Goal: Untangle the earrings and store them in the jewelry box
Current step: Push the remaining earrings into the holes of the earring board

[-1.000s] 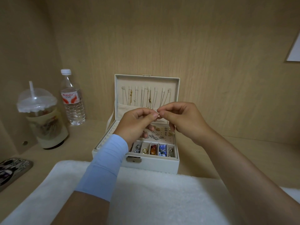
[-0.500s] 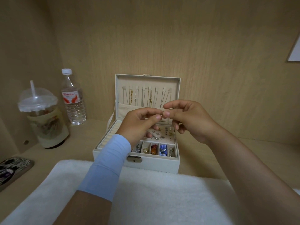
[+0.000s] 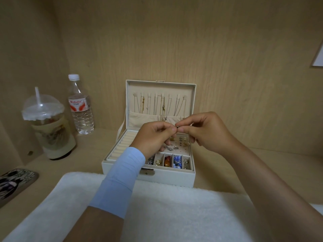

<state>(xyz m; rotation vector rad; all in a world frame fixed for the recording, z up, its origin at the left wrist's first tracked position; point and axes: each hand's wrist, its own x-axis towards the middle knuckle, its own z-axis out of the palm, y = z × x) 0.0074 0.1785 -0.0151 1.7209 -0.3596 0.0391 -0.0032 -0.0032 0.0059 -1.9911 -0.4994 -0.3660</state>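
While both hands share 1 tiny part, treat it as a 2-point hold: left hand (image 3: 153, 137) pinches 1 side of the small dark-and-metal earring (image 3: 177, 126) between thumb and forefinger, and right hand (image 3: 208, 131) pinches the other side. The fingertips nearly touch and the spare fingers are curled under. The piece is too small to tell whether that's 1 earring or 2 hooked together, or which way any hook runs. My call: use the left as the anchor and let the right make small twists and back-outs. Don't pull straight apart, since thin wire probably bends before a snag gives. The earring sits in the air right above the open jewelry box (image 3: 148, 175), which is a good spot because a slip likely lands in the tray. The stud panel (image 3: 181, 144) just below already holds studs and loose bits, though, so a drop there could be hard to pick out. The front compartments (image 3: 174, 161) look mostly occupied, so pick the slot before letting go. The white towel (image 3: 157, 206) in front of the box is a soft fallback surface. The bottle (image 3: 81, 109) and lidded cup (image 3: 49, 126) stand well apart on the left and aren't a factor.
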